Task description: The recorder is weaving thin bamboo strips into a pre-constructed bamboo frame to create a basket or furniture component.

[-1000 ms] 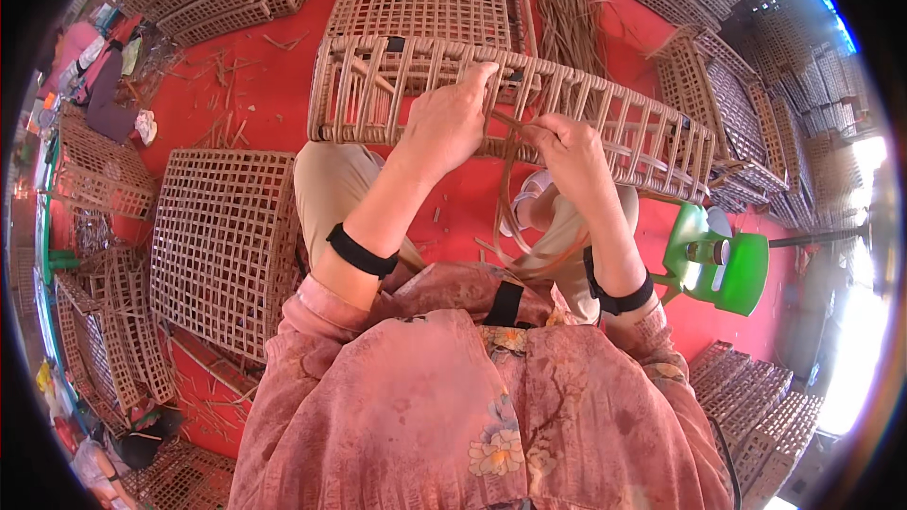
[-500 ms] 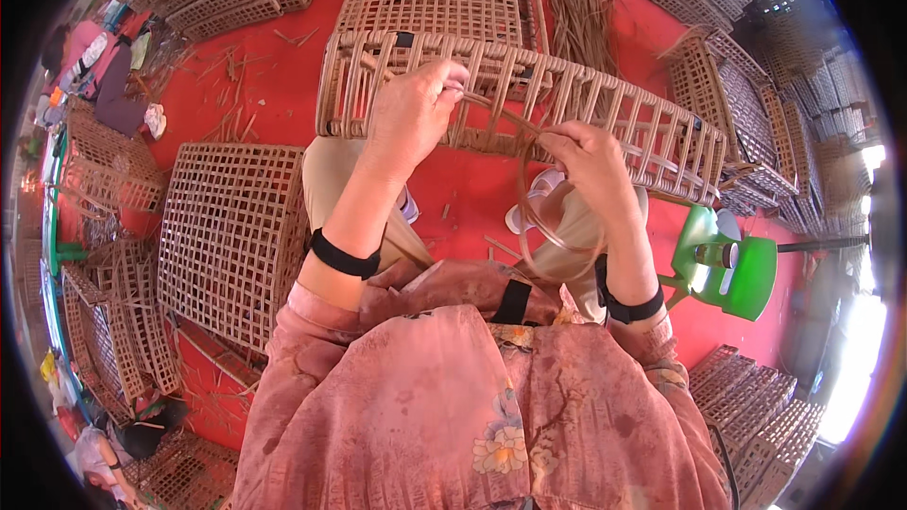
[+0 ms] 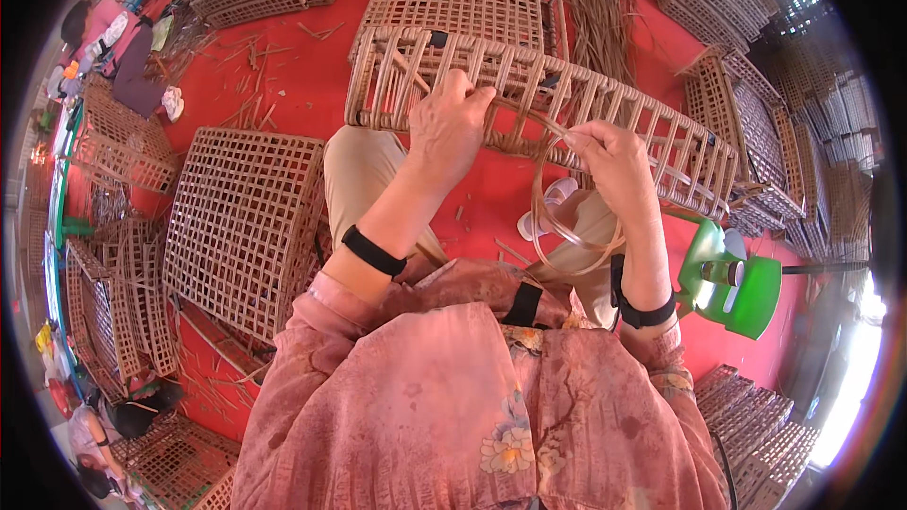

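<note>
A long, narrow rattan basket frame [image 3: 652, 123] with wrapped rungs lies slanting across my knees. My left hand [image 3: 449, 127] is closed at its near edge, back of the hand up, with the fingertips partly hidden. From there a thin, pale brown rattan strip [image 3: 539, 217] runs to my right hand [image 3: 612, 165], which pinches it between thumb and fingers. The strip's spare length hangs in loose loops below my right hand, in front of my right leg.
Beyond the frame stands a woven rattan basket [image 3: 453, 0], with a bundle of dry strips [image 3: 597, 9] beside it. Another basket [image 3: 241, 227] sits at my left. A green stool [image 3: 756, 297] carrying a jar [image 3: 726, 272] is at right. Two people work along the left side.
My left hand has turned, its fingers curled further down by the frame. My right hand keeps its pinch on the strip. The whole view has shifted slightly, so the scene sits further right.
</note>
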A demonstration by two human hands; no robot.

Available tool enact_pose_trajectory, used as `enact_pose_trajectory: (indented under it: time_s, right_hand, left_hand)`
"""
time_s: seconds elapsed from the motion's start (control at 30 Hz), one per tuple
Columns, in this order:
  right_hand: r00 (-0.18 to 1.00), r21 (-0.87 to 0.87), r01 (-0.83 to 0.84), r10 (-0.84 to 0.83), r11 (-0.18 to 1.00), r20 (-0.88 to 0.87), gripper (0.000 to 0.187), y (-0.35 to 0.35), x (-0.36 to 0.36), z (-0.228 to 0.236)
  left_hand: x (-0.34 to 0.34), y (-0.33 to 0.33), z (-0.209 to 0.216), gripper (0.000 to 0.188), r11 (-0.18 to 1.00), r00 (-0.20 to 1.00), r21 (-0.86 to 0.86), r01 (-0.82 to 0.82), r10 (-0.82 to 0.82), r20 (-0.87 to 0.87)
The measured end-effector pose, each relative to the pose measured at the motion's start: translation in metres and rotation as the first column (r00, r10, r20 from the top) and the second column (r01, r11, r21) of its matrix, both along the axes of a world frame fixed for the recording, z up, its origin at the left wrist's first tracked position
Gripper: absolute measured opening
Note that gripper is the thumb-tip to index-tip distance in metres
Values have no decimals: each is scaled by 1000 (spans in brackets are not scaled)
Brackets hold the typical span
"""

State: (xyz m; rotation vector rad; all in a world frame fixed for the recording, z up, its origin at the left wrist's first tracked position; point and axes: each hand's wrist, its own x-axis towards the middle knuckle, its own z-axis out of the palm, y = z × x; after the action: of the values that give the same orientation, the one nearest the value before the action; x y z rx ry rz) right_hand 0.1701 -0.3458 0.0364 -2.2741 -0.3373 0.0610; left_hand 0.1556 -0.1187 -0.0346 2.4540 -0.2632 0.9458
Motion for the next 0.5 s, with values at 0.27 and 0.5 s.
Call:
enact_pose_trajectory:
  time_s: [0.27,0.5]
  right_hand:
    - [1000,-43,25,-25,999,3,23,8,14,-18]
    - [989,58,30,-21,998,-148,24,15,23,-28]
  left_hand:
    - [-1,16,16,26,961,988,-278,-13,-31,-152]
    - [13,39,24,44,979,900,-199,36,-119,-419]
